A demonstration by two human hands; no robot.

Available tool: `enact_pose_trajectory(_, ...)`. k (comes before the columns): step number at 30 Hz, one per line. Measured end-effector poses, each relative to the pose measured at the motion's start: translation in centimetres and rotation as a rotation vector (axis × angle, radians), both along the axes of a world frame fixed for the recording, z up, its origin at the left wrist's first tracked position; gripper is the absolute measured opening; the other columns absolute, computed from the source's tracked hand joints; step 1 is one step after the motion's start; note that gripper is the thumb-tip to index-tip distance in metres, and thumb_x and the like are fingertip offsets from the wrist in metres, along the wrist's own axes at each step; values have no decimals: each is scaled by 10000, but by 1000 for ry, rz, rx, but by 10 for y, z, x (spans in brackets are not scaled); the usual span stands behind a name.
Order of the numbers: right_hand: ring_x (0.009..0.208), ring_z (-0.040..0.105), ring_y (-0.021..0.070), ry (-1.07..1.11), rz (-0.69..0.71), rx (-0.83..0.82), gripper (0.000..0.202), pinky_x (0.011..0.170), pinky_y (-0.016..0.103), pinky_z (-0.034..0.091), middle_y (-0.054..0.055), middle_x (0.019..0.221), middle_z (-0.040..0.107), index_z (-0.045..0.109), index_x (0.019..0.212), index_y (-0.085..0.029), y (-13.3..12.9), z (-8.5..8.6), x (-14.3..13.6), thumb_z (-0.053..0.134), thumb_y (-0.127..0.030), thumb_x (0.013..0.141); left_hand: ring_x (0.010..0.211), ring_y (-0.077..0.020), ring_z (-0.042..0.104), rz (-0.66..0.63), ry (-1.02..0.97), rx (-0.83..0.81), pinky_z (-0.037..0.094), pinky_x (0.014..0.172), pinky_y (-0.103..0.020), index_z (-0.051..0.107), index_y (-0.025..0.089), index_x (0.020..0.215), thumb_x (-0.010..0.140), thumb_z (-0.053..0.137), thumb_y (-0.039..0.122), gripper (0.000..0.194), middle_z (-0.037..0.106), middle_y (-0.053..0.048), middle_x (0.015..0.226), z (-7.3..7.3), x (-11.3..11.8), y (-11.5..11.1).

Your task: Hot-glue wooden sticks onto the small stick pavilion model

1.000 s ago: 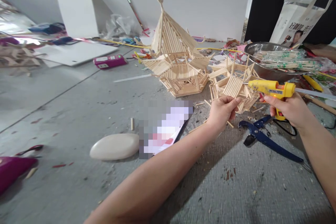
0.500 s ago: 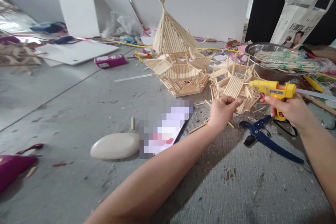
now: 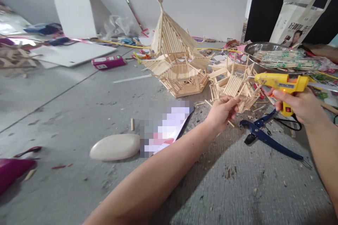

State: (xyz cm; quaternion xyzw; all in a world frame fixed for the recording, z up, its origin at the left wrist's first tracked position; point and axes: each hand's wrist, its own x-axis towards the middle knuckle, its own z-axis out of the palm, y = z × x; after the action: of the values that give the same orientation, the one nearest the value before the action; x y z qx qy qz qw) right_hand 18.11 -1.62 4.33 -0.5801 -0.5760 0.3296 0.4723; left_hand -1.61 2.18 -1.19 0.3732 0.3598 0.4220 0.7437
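Observation:
My left hand (image 3: pixel 222 110) is closed in a pinch at the lower edge of a small panel of wooden sticks (image 3: pixel 233 85). This panel leans against the smaller stick model (image 3: pixel 220 83), an open frame of pale round sticks; the fingers hide part of the frame's front. In my right hand (image 3: pixel 303 103) is a yellow hot glue gun (image 3: pixel 281 81), its nozzle pointing left, just right of the panel and apart from it. A clear glue stick (image 3: pixel 323 86) sticks out of its back. Blue-handled cutters (image 3: pixel 271 140) lie on the floor below both hands.
A taller stick pavilion (image 3: pixel 182 68) with a pointed roof stands left of the small model. A metal bowl (image 3: pixel 249 47) holds bagged sticks. A phone (image 3: pixel 171 126), a pale smooth oval object (image 3: pixel 115 147), a purple device (image 3: pixel 109 62) and a paper bag (image 3: pixel 289 21) stand or lie around.
The glue gun has drawn back to the right, its nozzle leaving the panel's upper edge. My left hand keeps its pinch at the panel. The whole view has shifted slightly.

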Motion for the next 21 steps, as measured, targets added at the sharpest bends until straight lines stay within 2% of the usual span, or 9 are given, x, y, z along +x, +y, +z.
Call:
enact_pose_trajectory(4,436,525,107,88,-28,5,338,387,255,417,0,631,589,618,799,-187,-2,19,25,744,-428,598,324,-26,414,-188,69,49,240,325,-163,530,147,624,694,679,316,237,550,43,494,-1,-4,-7)
enact_pose_trajectory(6,395,511,95,146,-49,-65,388,341,239,378,10,679,607,608,809,-190,-2,24,44,754,-457,569,341,-30,427,-230,90,97,255,336,-165,533,148,628,683,684,331,243,572,33,518,-1,-6,-10)
enact_pose_trajectory(8,378,506,99,147,-129,-157,370,330,233,356,22,612,598,605,798,-171,-2,23,63,729,-463,606,351,-30,428,-230,114,152,274,349,-167,537,151,636,683,680,340,242,580,31,535,0,-8,-12)
enact_pose_trajectory(10,382,509,96,182,-266,-229,310,352,232,372,24,601,602,588,767,-172,-2,16,80,707,-434,651,359,-29,424,-215,171,213,285,360,-167,537,153,628,693,671,340,239,579,28,543,1,-10,-14)
enact_pose_trajectory(16,440,531,106,138,-455,-285,211,428,265,427,35,678,610,558,815,-176,4,-23,121,631,-362,748,363,-31,404,-225,432,390,290,370,-163,556,159,607,742,612,253,174,574,19,531,12,-10,-14)
enact_pose_trajectory(19,562,569,112,44,-512,-268,254,529,280,482,54,800,617,566,916,-155,6,-41,136,528,-390,826,366,-35,408,-230,490,428,293,378,-167,563,165,600,750,592,225,165,582,11,536,15,-11,-15)
enact_pose_trajectory(21,755,601,126,-59,-498,-240,277,648,300,511,51,968,611,558,1045,-168,6,-49,144,497,-363,858,363,-35,404,-230,506,437,289,381,-169,563,166,590,757,577,221,176,575,13,530,12,-12,-17)
